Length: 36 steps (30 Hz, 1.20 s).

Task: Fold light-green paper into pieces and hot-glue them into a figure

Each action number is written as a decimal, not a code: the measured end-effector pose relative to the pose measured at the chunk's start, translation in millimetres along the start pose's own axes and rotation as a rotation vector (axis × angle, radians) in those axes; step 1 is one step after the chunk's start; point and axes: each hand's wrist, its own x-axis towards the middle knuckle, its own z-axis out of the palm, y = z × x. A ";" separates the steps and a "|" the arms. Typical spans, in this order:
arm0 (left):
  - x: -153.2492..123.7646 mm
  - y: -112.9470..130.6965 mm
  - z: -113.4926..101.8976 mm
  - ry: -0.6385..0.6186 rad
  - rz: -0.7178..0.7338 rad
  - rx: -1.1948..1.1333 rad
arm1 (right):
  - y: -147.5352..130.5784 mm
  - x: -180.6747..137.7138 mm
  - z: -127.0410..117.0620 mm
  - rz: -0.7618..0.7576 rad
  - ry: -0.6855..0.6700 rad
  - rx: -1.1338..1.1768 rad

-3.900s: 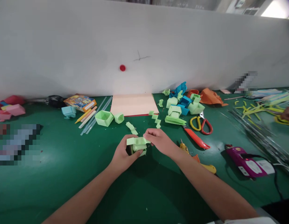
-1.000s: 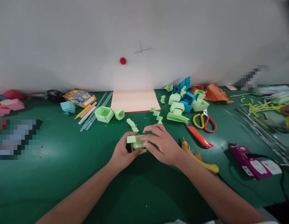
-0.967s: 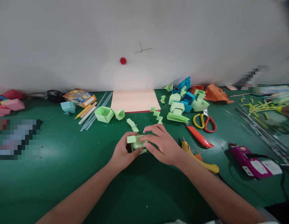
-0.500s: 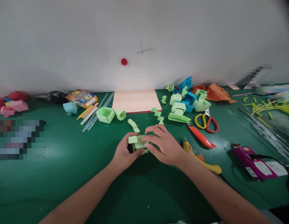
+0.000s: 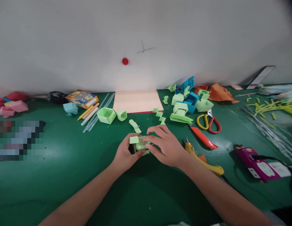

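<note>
A small light-green folded paper box (image 5: 140, 145) is held just above the green table in front of me. My left hand (image 5: 127, 150) is closed round its left side, the thumb along the near edge. The fingers of my right hand (image 5: 166, 146) are bent over the box's right part, with fingertips on or inside it; their exact contact is partly hidden. A square green flap (image 5: 134, 140) stands out at the box's upper left. Just beyond lies a creased green paper strip (image 5: 135, 126), and a zigzag green strip (image 5: 159, 115) is further right.
Green paper boxes (image 5: 106, 115) lie beyond my left hand, near glue sticks (image 5: 90, 115). To the right are a cutter (image 5: 204, 138), scissors (image 5: 209, 122), a yellow glue gun (image 5: 203, 160) and a purple power strip (image 5: 256, 164). Folded paper pieces (image 5: 181, 110) pile up near the wall.
Almost nothing differs. Both hands keep the same hold on the paper box, and the view has shifted very slightly.
</note>
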 end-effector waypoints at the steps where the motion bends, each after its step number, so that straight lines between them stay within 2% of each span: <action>1: 0.1 0.2 0.0 0.001 0.002 -0.001 | 0.0 0.0 0.0 0.001 0.001 0.000; 16: 0.7 -1.0 0.6 -0.010 -0.009 -0.007 | 0.8 0.1 -1.6 -0.021 -0.007 0.040; 31: 0.3 -1.3 0.7 0.013 0.050 0.013 | 0.5 0.7 -1.2 -0.018 -0.014 0.075; 36: -0.6 -1.2 0.3 0.012 0.024 0.020 | 0.4 0.6 -1.3 -0.016 -0.004 0.087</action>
